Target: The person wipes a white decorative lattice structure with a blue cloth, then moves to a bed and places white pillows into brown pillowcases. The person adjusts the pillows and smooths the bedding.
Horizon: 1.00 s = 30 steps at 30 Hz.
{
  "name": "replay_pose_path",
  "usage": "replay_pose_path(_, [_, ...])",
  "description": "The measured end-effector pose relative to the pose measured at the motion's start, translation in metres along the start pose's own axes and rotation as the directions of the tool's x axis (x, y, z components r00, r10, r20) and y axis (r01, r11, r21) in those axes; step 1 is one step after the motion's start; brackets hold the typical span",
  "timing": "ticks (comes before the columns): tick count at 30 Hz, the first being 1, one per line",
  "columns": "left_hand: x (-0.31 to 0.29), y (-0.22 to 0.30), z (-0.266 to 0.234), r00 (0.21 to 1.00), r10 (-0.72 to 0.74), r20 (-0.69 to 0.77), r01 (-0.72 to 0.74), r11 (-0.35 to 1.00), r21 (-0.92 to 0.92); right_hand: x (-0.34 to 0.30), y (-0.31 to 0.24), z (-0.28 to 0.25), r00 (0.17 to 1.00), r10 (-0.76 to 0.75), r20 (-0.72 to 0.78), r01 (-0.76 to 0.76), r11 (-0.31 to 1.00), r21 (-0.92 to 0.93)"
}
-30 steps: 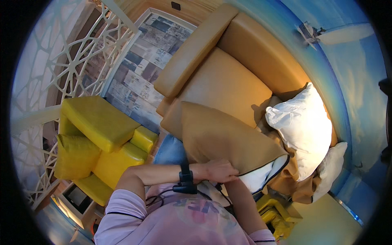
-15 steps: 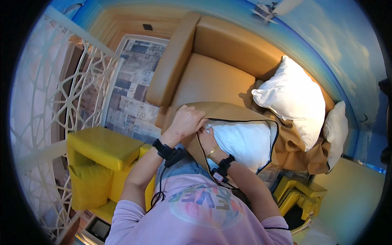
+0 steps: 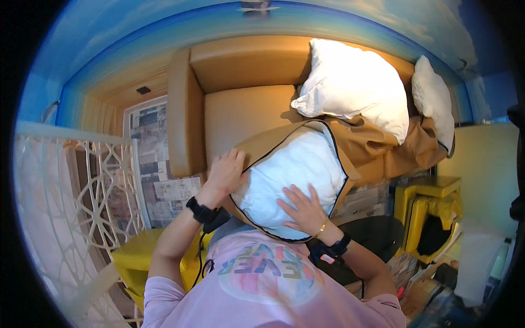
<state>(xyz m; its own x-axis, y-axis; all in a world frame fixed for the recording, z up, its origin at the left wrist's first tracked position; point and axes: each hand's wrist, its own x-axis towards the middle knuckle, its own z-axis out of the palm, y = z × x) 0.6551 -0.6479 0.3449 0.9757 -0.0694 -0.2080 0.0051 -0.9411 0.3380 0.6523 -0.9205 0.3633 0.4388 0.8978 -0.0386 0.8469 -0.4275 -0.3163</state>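
A tan cushion cover (image 3: 268,139) with a dark zip edge lies in front of me, its mouth wide and facing up. Inside it sits a white pillow (image 3: 284,169), its top bare in the opening. My left hand (image 3: 227,170) grips the cover's left edge, fingers over the outside; its thumb is partly hidden at the rim. Spread flat on the pillow, near the right side of the opening, is my right hand (image 3: 306,212), holding nothing. Each of my wrists wears a dark strap.
Behind the cover stands a tan sofa (image 3: 249,112). A large white pillow (image 3: 355,87) and another white pillow (image 3: 432,98) rest toward its right end, above a crumpled tan cover (image 3: 366,145). Yellow seats (image 3: 136,251) flank me. A white lattice screen (image 3: 87,186) is at left.
My right hand has come out from inside the cover's mouth and now lies spread on the pillow. More of the pillow shows. My view has turned, shifting the sofa leftward.
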Motion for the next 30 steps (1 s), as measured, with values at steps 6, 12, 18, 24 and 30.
replay_pose_path(6, [0.105,0.056,-0.006,0.978,0.173,-0.114,-0.192,0.965,-0.181,-0.02,0.009,0.02,0.963,0.27,-0.018,-0.268,0.961,0.066])
replay_pose_path(12, [0.171,0.07,0.035,0.974,0.227,0.017,-0.218,0.951,-0.221,0.002,0.016,0.024,0.911,0.409,0.049,-0.412,0.908,0.074])
replay_pose_path(18, [0.122,0.082,0.045,0.899,0.402,0.175,-0.357,0.902,-0.243,0.037,0.05,0.086,0.808,0.498,0.313,-0.56,0.815,0.148])
replay_pose_path(24, [0.048,0.08,0.059,0.775,0.509,0.375,-0.444,0.86,-0.251,0.053,0.061,0.122,0.598,0.494,0.631,-0.667,0.744,0.05])
replay_pose_path(30, [0.014,0.093,0.069,0.695,0.521,0.495,-0.435,0.854,-0.286,0.03,0.074,0.167,0.523,0.655,0.545,-0.822,0.557,0.12])
